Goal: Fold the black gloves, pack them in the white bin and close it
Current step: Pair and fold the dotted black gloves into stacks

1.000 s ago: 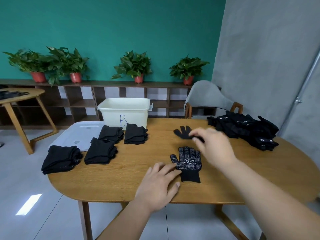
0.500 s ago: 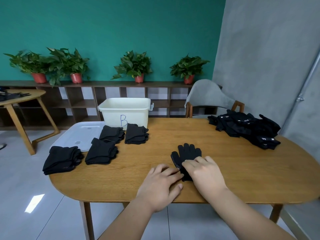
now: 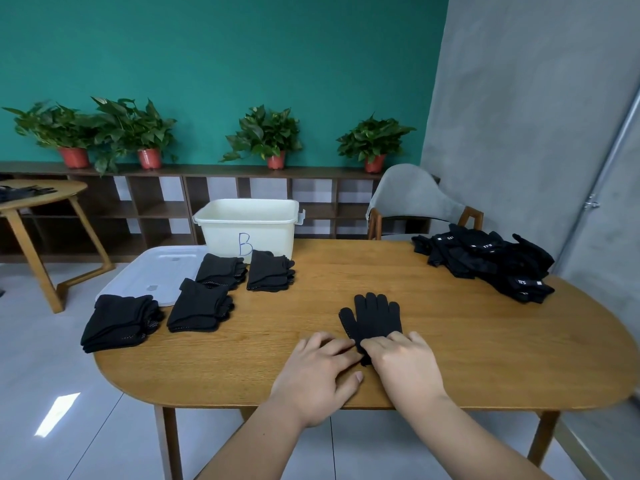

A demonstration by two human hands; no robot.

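At our wooden table (image 3: 450, 341), the white bin (image 3: 249, 226) stands open, its lid (image 3: 156, 271) flat to the bin's left. Unfolded black gloves (image 3: 485, 261) are heaped well right of the bin. Four folded stacks (image 3: 199, 306) wait unpacked before it. Nearer us, one glove (image 3: 375, 317) lies flat, our left hand (image 3: 318, 372) spread at its cuff. Our right hand (image 3: 405, 365) covers the cuff; pinching or pressing, we cannot tell.

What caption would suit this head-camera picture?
Left hand and right hand touch the cuff of a black knitted glove flat on the oval wooden table.
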